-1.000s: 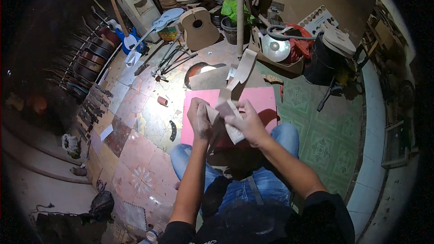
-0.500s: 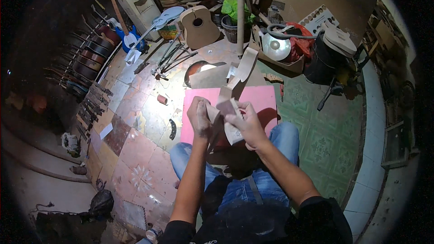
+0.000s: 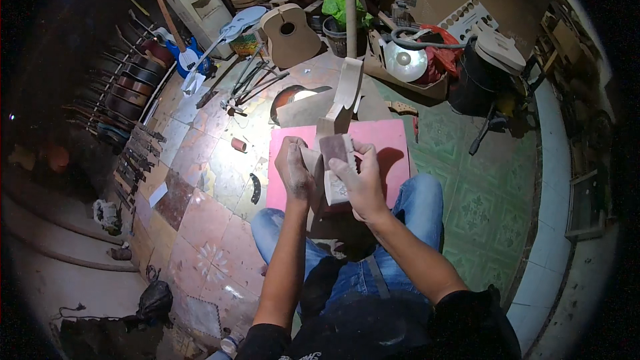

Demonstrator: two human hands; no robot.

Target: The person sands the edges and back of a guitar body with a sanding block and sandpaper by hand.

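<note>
Item: unfinished pale wooden guitar neck (image 3: 341,103), heel end held over the lap, headstock end reaching out past the far edge of the pink mat (image 3: 390,143) on the tiled floor (image 3: 200,213).
Left hand (image 3: 295,172): dusty, fingers curled together around the left side of the neck's heel.
Right hand (image 3: 360,177): fingers pressed flat over a brownish sanding block (image 3: 338,149), clamping it against the wood.
Condition: wood bare, no finish, no fittings visible; dust on both hands suggests sanding well under way, smoothing and all finishing apparently outstanding.
Nearby: unfinished guitar body (image 3: 290,33) and blue guitar (image 3: 183,53) along the floor's far edge; loose tools (image 3: 250,83) between.
</note>
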